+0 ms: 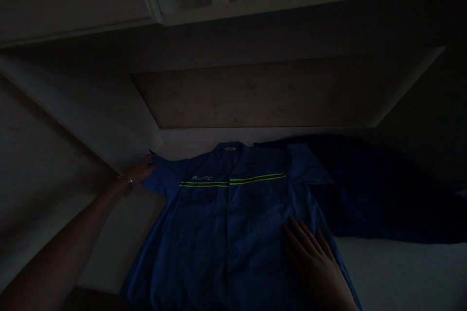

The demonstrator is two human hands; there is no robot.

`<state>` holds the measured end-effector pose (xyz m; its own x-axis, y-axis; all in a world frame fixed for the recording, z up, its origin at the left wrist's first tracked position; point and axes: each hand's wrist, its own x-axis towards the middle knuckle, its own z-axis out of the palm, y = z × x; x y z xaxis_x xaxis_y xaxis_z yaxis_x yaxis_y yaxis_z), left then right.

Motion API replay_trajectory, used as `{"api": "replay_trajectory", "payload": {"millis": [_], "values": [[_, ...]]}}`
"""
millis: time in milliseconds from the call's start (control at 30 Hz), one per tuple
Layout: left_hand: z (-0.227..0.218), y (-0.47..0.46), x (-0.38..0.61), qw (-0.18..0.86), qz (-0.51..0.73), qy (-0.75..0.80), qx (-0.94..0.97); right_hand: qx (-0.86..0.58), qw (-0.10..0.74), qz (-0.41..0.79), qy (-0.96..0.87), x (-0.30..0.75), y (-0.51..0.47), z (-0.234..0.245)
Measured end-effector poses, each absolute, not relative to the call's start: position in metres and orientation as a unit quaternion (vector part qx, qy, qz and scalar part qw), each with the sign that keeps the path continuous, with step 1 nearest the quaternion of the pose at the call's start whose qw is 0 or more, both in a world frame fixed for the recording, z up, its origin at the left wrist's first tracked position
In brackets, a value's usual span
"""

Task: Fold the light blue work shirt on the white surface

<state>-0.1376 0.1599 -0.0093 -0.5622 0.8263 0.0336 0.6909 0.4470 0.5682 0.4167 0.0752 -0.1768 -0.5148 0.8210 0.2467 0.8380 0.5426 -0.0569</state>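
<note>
1. Dim light is lying over a recessed corner, where a pale flat surface (401,272) is running back to a blotchy wall panel (270,92); whether the surface is a bed or a table cannot be told.
2. A white shelf (292,0) is crossing the top of the view, with blurred items on it that are too dark to make out.
3. A blue work shirt (226,223) is lying front up on the surface, its collar (229,148) pointing toward the wall and its buttoned placket running down the middle.
4. A yellow-green stripe (233,181) is crossing the chest, with small pale lettering just above it on the left in view.
5. The left hand (140,169) is reaching out along the left wall and touching the end of the shirt's short sleeve (160,180); a bracelet (127,183) is showing at the wrist. Whether its fingers are pinching the cloth or only resting on it cannot be told in this light.
6. The right hand (315,262) is resting palm down on the shirt's lower front, near the garment's right-hand edge in view, its fingers (297,233) lying flat and slightly apart, gripping nothing.
7. A darker navy garment (383,194) is lying spread on the surface just beside the shirt on the right, touching or slipping under the shirt's other sleeve.
</note>
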Motion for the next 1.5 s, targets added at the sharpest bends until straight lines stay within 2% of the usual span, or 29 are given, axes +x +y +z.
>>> {"api": "replay_trajectory", "payload": {"millis": [100,200,267,333,433,500,667,800,1033,1133,1233,1300,1400,1500], "values": [[-0.002,0.167,-0.107,0.252,0.234,0.793,0.502,-0.489,0.137,0.002,-0.861,0.413,0.073,-0.174],[-0.019,0.171,-0.072,0.310,0.266,0.732,0.545,-0.509,0.165,0.081,-0.841,0.414,0.076,-0.161],[-0.044,0.173,-0.055,0.271,0.290,0.716,0.574,-0.536,0.201,0.168,-0.802,0.422,0.088,-0.142],[-0.076,0.175,-0.044,0.174,0.272,0.718,0.616,-0.589,0.259,0.228,-0.730,0.437,0.113,-0.119],[-0.126,0.175,-0.038,0.047,0.186,0.708,0.680,-0.706,0.315,0.173,-0.610,0.465,0.171,-0.090],[-0.150,0.173,-0.035,0.003,0.130,0.703,0.699,-0.756,0.288,0.106,-0.579,0.481,0.216,-0.081],[-0.167,0.163,-0.027,-0.034,0.081,0.709,0.700,-0.780,0.185,0.250,-0.542,0.491,0.302,-0.089],[-0.163,0.160,-0.023,-0.033,0.092,0.718,0.689,-0.764,0.173,0.281,-0.554,0.486,0.326,-0.095],[-0.161,0.160,-0.020,-0.033,0.111,0.720,0.684,-0.735,0.218,0.235,-0.598,0.486,0.323,-0.067],[-0.161,0.159,-0.020,-0.044,0.111,0.718,0.686,-0.695,0.218,0.164,-0.665,0.465,0.314,-0.046],[-0.161,0.159,-0.020,-0.053,0.112,0.715,0.688,-0.602,0.157,0.070,-0.780,0.422,0.296,-0.030],[-0.162,0.159,-0.021,-0.052,0.111,0.714,0.689,-0.540,0.100,0.054,-0.834,0.386,0.280,-0.025],[-0.160,0.159,-0.018,-0.059,0.111,0.712,0.691,-0.465,0.045,0.106,-0.878,0.342,0.260,-0.027],[-0.146,0.155,-0.008,-0.102,0.125,0.712,0.683,-0.450,0.056,0.146,-0.879,0.321,0.249,-0.030]]}}
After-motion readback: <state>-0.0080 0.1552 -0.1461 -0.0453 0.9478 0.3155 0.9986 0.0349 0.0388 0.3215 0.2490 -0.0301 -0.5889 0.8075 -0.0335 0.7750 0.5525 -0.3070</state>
